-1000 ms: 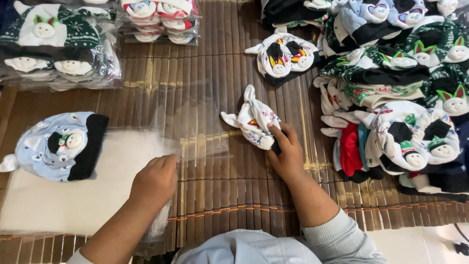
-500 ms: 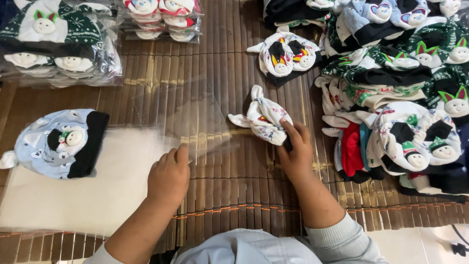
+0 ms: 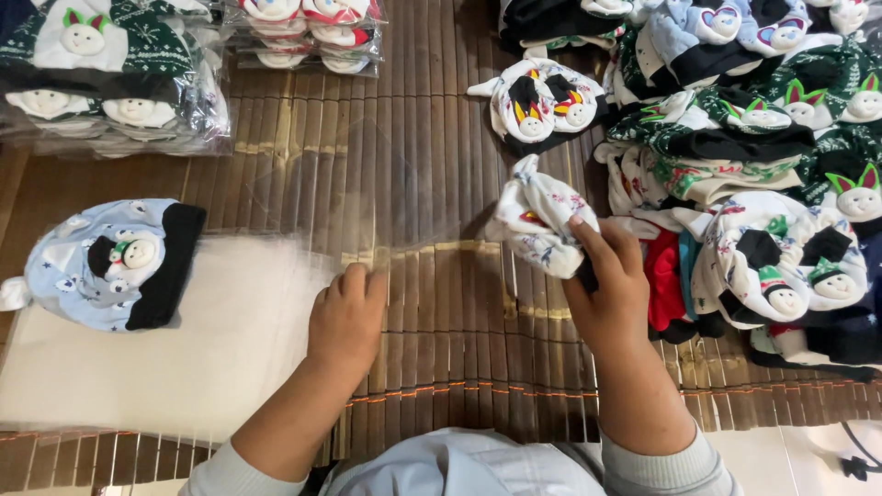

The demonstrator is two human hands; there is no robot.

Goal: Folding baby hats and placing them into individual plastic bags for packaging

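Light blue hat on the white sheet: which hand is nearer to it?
Left. The left hand rests just right of the light blue hat; the right hand is farther right, gripping a white patterned hat.

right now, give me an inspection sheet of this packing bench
surface: brown slatted bamboo mat; white sheet at left.
job's things: white printed hat bunched in the right hand; clear plastic bag under the left hand.
clutter: light blue hat on the sheet; bagged hat stacks top left; loose hat pile at right.
grippers: right hand grips the hat; left hand presses the bag's edge.
cables: black cable, bottom right.
surroundings: nothing seen.
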